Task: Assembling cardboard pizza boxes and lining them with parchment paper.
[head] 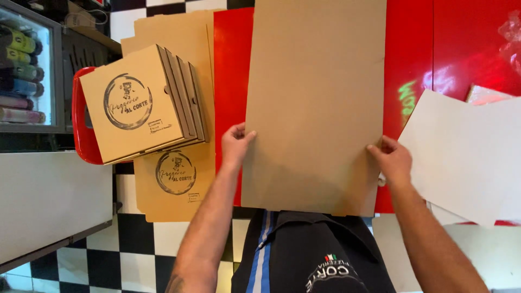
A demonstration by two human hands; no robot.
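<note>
While both hands pinch its edges, a flat cardboard sheet (315,103) lies on the red bench (232,70).
Left hand (234,145) grips at 9 o'clock, right hand (392,160) at 3; even, level pressure should keep it square.

The single view comes from a camera worn on the person's head, looking steeply down over the chest and forearms onto a red table (412,49). It sits close: the left hand (234,145) and right hand (392,160) fall in the middle of the frame, and a flat cardboard sheet (315,103) fills much of the centre. The view's left edge takes in a stack of folded boxes (138,103) and a drinks fridge (24,65); the bottom shows checkered floor (135,244). No second view shares the scene.
</note>
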